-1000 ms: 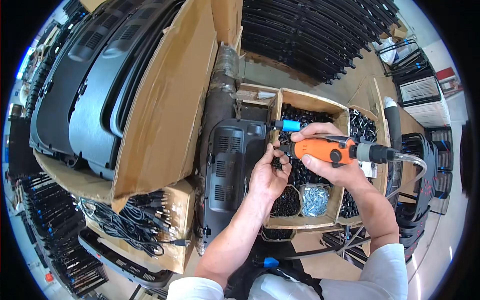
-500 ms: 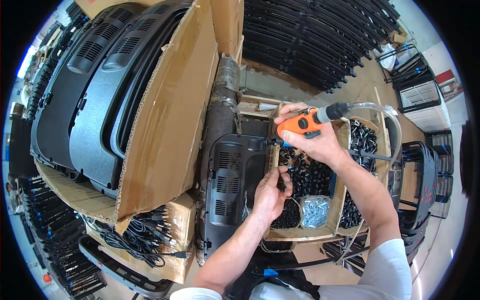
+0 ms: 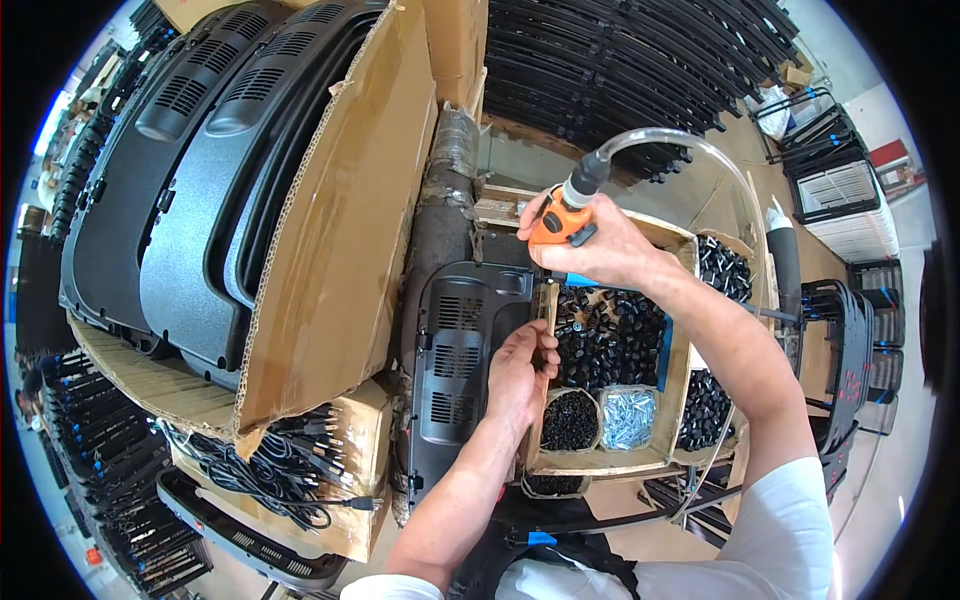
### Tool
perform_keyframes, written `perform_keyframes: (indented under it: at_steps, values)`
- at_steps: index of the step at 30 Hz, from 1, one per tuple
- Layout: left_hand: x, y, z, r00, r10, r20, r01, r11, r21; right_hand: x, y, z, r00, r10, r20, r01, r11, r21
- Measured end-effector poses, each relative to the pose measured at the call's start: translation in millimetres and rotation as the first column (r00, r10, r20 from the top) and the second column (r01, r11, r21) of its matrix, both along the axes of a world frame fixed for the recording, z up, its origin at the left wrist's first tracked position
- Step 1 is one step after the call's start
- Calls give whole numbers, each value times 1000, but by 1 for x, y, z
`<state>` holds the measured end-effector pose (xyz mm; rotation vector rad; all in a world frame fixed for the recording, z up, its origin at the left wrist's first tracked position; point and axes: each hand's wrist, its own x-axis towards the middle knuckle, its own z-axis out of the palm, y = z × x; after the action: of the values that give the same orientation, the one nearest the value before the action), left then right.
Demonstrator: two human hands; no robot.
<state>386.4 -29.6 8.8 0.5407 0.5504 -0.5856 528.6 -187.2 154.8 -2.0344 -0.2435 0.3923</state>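
My right hand (image 3: 612,245) grips an orange air screwdriver (image 3: 556,222) with a clear hose (image 3: 705,142) at its top end. The driver stands fairly upright over the right end of a black plastic cover (image 3: 452,395) with vent slots; its tip is hard to make out. My left hand (image 3: 518,372) lies between the cover and a wooden parts box (image 3: 600,465). Its fingers are curled together, and what they may hold is hidden. Small black plastic parts (image 3: 615,345), black screws (image 3: 570,422) and silver screws (image 3: 628,420) fill sections of the box.
On the left, a torn cardboard sheet (image 3: 325,230) stands beside stacked black covers (image 3: 190,250). Bundled black cables (image 3: 290,470) rest below it. A padded roll (image 3: 455,150) runs behind the work area. Stacked black frames (image 3: 610,70) occupy the back.
My right hand has carried the screwdriver left and turned it more upright, its hose now arching higher. My left hand has shifted left, from over the box's parts toward the cover.
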Motion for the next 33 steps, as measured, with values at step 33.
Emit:
perform_keyframes:
  at_steps: [33]
  values:
    - [36, -31, -8, 983, 119, 143, -168, 895, 414, 3, -12, -7, 989, 124, 76, -120, 991, -54]
